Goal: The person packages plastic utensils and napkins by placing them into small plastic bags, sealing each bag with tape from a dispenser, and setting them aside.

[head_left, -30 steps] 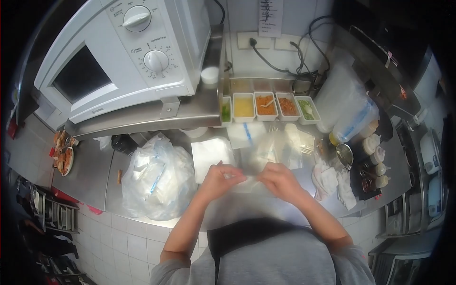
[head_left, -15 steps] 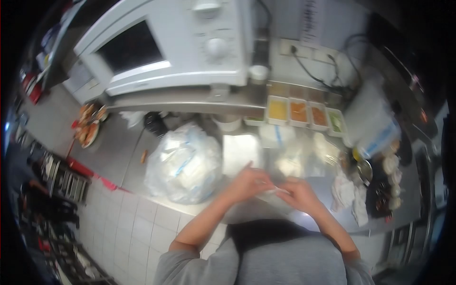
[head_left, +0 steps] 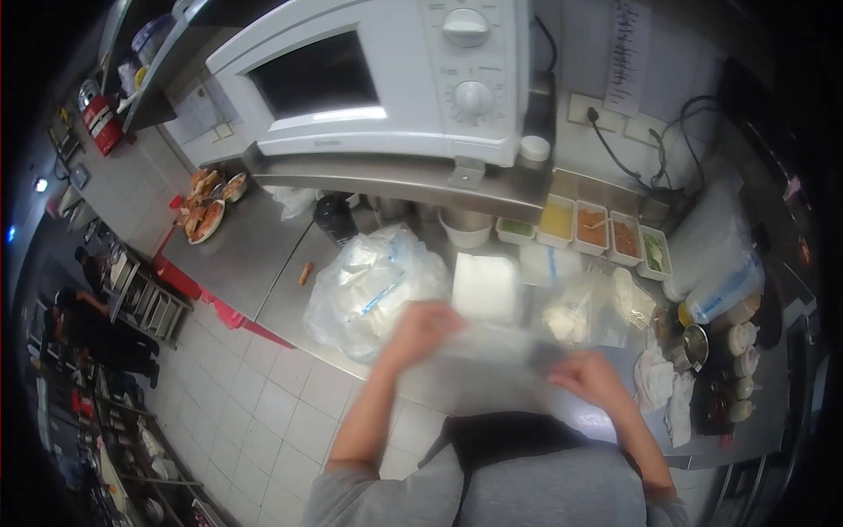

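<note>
A clear plastic bag [head_left: 496,360], blurred by motion, is stretched between my two hands over the front edge of the counter. My left hand [head_left: 418,332] pinches its left side, close to a large see-through bag of white packets [head_left: 373,285]. On the other side my right hand [head_left: 587,376] has its fingers closed at the bag's right edge. Just beyond the bag sits a white square stack [head_left: 485,288], perhaps paper or wrappers. To its right lie clear bags with pale contents [head_left: 569,318].
Small containers of chopped ingredients [head_left: 591,227] line the back under a shelf holding a microwave [head_left: 351,88]. White cloths [head_left: 654,378] and several bottles [head_left: 742,364] stand at the right. A plate of food [head_left: 206,221] is far left. Other people [head_left: 97,325] are in the background.
My hands were close together at a small white bit of plastic; now they are wide apart with the bag spread between them. The camera view has shifted.
</note>
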### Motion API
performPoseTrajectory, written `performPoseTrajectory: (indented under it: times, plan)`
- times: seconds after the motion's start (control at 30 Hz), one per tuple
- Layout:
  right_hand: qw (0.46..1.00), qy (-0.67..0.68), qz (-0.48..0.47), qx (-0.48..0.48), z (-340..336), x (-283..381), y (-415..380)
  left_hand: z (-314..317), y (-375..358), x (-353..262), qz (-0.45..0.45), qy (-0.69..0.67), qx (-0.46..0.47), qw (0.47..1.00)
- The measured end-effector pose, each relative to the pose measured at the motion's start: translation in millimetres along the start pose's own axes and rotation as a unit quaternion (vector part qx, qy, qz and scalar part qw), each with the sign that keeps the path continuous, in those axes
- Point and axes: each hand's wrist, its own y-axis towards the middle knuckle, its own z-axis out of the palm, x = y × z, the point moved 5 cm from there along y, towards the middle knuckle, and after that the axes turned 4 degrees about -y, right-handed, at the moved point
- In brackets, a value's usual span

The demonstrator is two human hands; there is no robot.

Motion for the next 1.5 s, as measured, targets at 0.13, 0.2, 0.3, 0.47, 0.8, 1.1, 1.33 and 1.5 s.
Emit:
performPoseTrajectory:
  times: [0.13,0.2,0.3,0.47,0.8,1.1,1.33,1.5]
  plan:
    - [0.979,0.119,0.158,-0.045,-0.9,-47.5,-34.5,-108.8,-1.7,68.6,-0.031,0.038,-0.220,0.974]
    - [0.966,0.134,0.208,-0.075,4.0,-69.2,-54.7,-144.8,-9.6,87.0,-0.049,0.271,-0.290,0.917]
    - [0.970,-0.017,0.226,-0.089,7.5,-88.5,-79.1,-128.4,-1.5,94.2,-0.044,0.424,-0.298,0.854]
    - [0.798,-0.283,0.455,-0.277,-0.3,-125.2,-145.6,-47.0,18.9,130.1,-0.103,0.494,-0.172,0.846]
    - [0.820,-0.287,0.396,-0.297,5.0,-150.1,-158.8,-51.4,37.2,157.5,-0.109,0.476,-0.160,0.858]
    - [0.918,-0.198,0.203,-0.277,36.4,-118.6,-23.9,70.9,20.6,-6.5,0.182,0.173,-0.183,0.951]
    - [0.997,-0.012,0.046,-0.056,39.6,-31.1,-31.1,158.4,0.9,-10.9,0.265,0.052,0.103,0.957]
    - [0.920,0.301,0.097,0.230,45.5,-40.0,-36.8,215.9,-22.2,51.2,0.214,0.231,0.272,0.909]
